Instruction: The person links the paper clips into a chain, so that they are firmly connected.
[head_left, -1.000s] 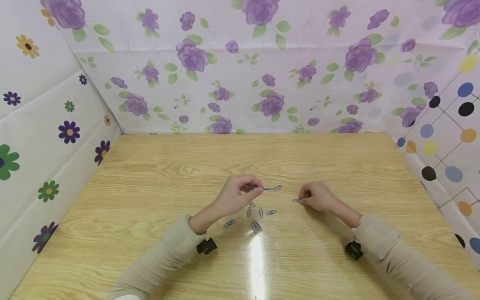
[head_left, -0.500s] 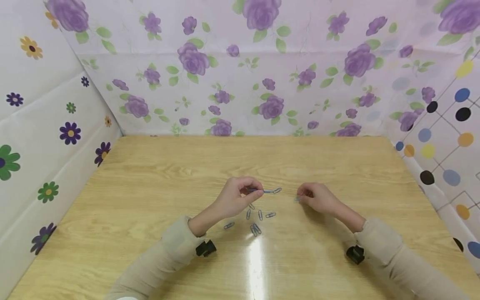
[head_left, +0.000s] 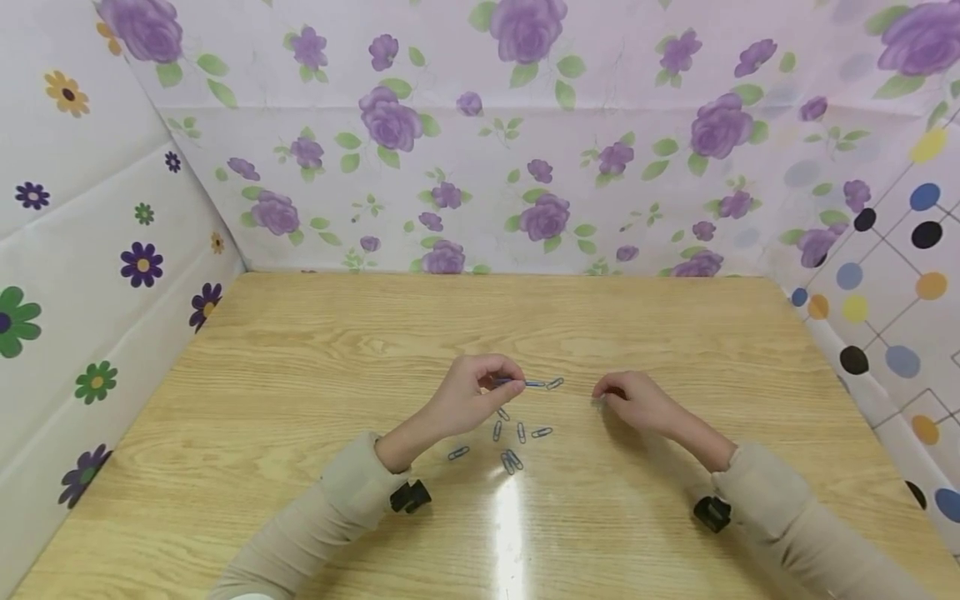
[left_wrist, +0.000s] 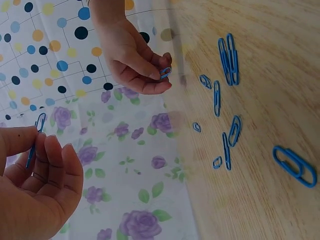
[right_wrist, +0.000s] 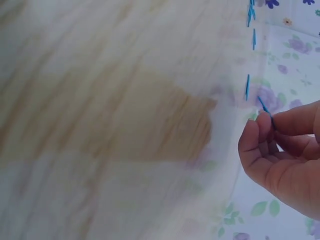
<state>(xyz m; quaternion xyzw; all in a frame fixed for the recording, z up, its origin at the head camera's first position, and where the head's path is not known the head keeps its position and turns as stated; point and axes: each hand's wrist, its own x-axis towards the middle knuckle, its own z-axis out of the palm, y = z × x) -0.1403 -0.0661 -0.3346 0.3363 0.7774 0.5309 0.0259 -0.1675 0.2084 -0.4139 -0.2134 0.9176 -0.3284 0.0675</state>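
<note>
My left hand [head_left: 480,396] pinches a blue paper clip [left_wrist: 31,156] between thumb and fingertips, above the table. In the head view its tip points right, toward another paper clip [head_left: 555,383]; I cannot tell whether the two touch. To the right, my right hand [head_left: 637,400] pinches a second blue paper clip [right_wrist: 265,106] between thumb and index finger, partly hidden by the fingers. A loop of that paper clip [left_wrist: 165,73] also shows in the left wrist view. The hands are apart.
Several loose blue paper clips lie on the wooden table [head_left: 360,342], between and below the hands, including a lone paper clip [head_left: 458,452] at the left and a close pair of paper clips [head_left: 512,461]. Patterned cloth [head_left: 480,150] walls the back and both sides.
My right hand has shifted slightly down, and its paper clip shows less clearly in the head view. My left hand holds almost the same place; the table view has shifted a little.
</note>
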